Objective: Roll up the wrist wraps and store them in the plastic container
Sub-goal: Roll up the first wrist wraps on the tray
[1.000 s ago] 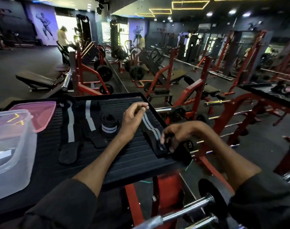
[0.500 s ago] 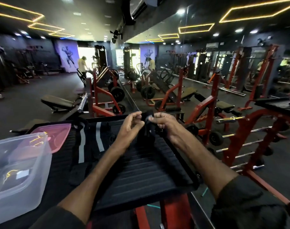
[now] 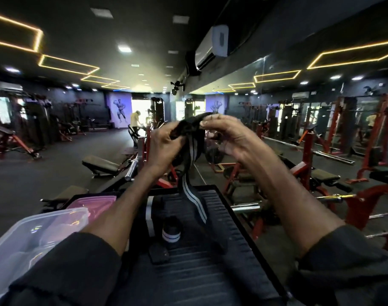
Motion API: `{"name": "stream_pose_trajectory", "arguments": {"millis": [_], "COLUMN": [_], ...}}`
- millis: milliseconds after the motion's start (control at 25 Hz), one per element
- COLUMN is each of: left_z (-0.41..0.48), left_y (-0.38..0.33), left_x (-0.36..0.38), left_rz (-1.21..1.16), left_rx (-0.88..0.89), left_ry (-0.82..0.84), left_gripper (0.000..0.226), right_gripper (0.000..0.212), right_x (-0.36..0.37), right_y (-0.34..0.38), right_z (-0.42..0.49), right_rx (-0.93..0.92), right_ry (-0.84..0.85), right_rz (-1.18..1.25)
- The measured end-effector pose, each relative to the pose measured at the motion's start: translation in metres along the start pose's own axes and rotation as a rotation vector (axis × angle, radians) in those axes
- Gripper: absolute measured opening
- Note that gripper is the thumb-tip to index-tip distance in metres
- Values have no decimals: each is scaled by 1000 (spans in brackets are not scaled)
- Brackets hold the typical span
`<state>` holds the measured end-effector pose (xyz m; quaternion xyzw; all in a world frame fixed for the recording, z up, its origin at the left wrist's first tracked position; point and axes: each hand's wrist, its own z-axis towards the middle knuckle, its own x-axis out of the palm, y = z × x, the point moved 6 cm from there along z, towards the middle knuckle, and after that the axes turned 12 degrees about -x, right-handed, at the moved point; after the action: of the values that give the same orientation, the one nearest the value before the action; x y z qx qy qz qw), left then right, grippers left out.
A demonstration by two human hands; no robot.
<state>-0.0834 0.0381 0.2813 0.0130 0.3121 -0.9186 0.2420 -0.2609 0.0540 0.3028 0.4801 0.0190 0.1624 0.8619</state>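
Above black platform (image 3: pixel 210 274), wrist wrap (image 3: pixel 192 151) (striped)

The wrap (image 3: pixel 195 199) is looking like matt woven cloth. The container (image 3: pixel 34 235) is gleaming as clear glossy plastic, the lid (image 3: pixel 95 200) as smooth pink plastic. The mat (image 3: pixel 210 272) is showing a ribbed, matt surface.

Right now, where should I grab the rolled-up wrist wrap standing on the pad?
Come from above and pinch its curved sides around the white-striped band: the rolled wrist wrap stands on end on the ribbed pad, top uncovered.
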Motion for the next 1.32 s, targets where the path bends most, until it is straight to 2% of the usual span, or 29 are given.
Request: {"name": "stream_pose_trajectory", "arguments": {"millis": [160,280,360,480,640,760,880,960,1080,1200,1240,1320], "left_z": [28,36,34,23,-35,-97,-140,-156,-169,-166,-165,-164], "left_y": [-37,-56,-66,-63,-6,54,113,142,182,153,146,142], "left_x": [-2,3,7,12,44,73,86,95,116,118,119,122], "left_rz": [-208,-399,-546,-693,-752,-773,-551,-426,-356,-410,-440,-472], "left_rx": [-20,-103,-160,-341,-614,-768,-842,-866,-902,-901,-893,-891], "left_ry": [46,112,149,136,157,232,275,317,358,391,397,385], "left_gripper": [17,17,15,27,11,18,16,33,55,57,54,33], "right_gripper": [28,47,40,31,26,28,30,33,39,28,24,19], "right_x": [-8,-10,-9,-5,-15,-34,-52,-61,-66,-73,-75,-79], "right_y": [45,70,76,64,-13,-101,-166,-186,-200,-213,-215,-220], "right_z": [6,13,14,6,-9,-27,-50,-56,-58,-56,-56,-56], "right_rx": [-181,-301,-351,-372,-217,10,204,287,360,410,419,409], "right_ry": [-93,-28,39,114,84,75,106,120,94,-89,-140,-159], "right_rz": [-203,-286,-308,-283,-212,-269,-374,-358,-82,230,279,239]}}
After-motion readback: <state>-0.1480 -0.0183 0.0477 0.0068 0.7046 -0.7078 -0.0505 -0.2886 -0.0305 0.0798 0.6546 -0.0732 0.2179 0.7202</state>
